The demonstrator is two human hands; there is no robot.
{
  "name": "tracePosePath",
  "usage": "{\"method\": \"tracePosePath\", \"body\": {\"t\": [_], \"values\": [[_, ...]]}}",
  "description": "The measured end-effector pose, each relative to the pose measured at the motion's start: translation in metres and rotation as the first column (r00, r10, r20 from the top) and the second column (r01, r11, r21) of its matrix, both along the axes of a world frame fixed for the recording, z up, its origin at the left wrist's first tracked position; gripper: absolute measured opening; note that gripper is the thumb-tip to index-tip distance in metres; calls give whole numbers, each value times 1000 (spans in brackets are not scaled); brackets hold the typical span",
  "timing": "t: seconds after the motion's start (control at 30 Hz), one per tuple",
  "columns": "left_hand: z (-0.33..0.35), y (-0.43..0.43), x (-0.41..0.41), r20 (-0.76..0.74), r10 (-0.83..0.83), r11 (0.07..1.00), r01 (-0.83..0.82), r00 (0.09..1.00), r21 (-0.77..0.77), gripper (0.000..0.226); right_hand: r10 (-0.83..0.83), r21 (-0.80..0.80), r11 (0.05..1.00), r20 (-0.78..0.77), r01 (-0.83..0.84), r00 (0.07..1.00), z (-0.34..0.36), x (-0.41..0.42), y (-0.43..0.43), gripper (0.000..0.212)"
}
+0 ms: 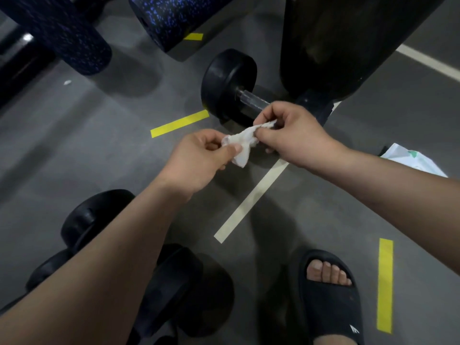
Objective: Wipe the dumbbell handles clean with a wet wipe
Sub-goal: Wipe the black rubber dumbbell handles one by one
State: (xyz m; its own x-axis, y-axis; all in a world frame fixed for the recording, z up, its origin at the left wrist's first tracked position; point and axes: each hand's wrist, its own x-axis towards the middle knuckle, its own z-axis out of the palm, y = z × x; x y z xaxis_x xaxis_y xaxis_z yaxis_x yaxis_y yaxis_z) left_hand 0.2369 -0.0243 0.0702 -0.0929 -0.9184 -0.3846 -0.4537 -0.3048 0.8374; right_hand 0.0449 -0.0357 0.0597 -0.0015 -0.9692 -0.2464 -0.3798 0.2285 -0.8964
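A crumpled white wet wipe is stretched between both hands above the grey floor. My left hand pinches its lower left end, and my right hand pinches its upper right end. Just beyond my right hand lies a black dumbbell on the floor; its metal handle runs right and is partly hidden by my fingers. More black dumbbells lie under my left forearm at the lower left.
Two speckled foam rollers lie at the top left. A black bench pad and frame rises at the top right. A white wipe packet sits at the right. My foot in a black slide stands below. Yellow tape strips mark the floor.
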Motion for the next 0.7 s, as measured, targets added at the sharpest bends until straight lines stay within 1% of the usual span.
{"method": "tracePosePath", "body": {"t": [0.07,0.1,0.17,0.23,0.27,0.33,0.4,0.43,0.5,0.53,0.57,0.6,0.67,0.7], "values": [[0,3,2,45,-49,999,48,998,9,10,-39,-8,999,-34,38,999,-3,-2,-2,6],[-1,4,1,74,-45,999,45,996,-2,13,-48,-26,999,-62,47,997,-5,-1,-2,6],[-3,4,-1,117,27,999,-23,993,-39,23,-48,-80,996,-139,37,989,-7,0,1,7],[-4,4,-4,121,125,991,-118,985,-58,30,-15,-105,994,-151,-1,988,-7,3,4,6],[-4,5,-6,115,151,988,-145,982,-54,31,21,-100,994,-141,-36,990,-5,5,6,5],[-3,9,-9,92,160,987,-156,983,-42,32,111,-80,990,-114,-120,987,-1,8,11,9],[2,12,-10,78,126,992,-125,989,-21,33,177,-49,983,-33,-179,984,3,12,14,13],[3,14,-9,71,92,996,-91,993,-17,30,188,-34,982,23,-187,982,4,13,16,13],[9,17,-7,32,29,1000,-29,999,-8,21,171,-14,985,105,-171,980,5,15,16,16],[9,18,-6,11,9,1000,-9,1000,-3,26,152,-11,988,122,-152,981,3,16,15,19],[9,19,-4,4,-5,1000,5,1000,-3,36,135,-12,991,131,-135,982,1,16,13,21],[7,19,-2,18,-12,1000,12,1000,-3,44,120,-5,993,139,-121,983,-3,17,12,22],[1,16,0,51,8,1000,-8,999,2,48,101,6,995,156,-103,983,-9,18,7,20],[-1,14,0,60,40,999,-40,997,9,46,94,13,995,157,-97,983,-12,18,4,17]]}}
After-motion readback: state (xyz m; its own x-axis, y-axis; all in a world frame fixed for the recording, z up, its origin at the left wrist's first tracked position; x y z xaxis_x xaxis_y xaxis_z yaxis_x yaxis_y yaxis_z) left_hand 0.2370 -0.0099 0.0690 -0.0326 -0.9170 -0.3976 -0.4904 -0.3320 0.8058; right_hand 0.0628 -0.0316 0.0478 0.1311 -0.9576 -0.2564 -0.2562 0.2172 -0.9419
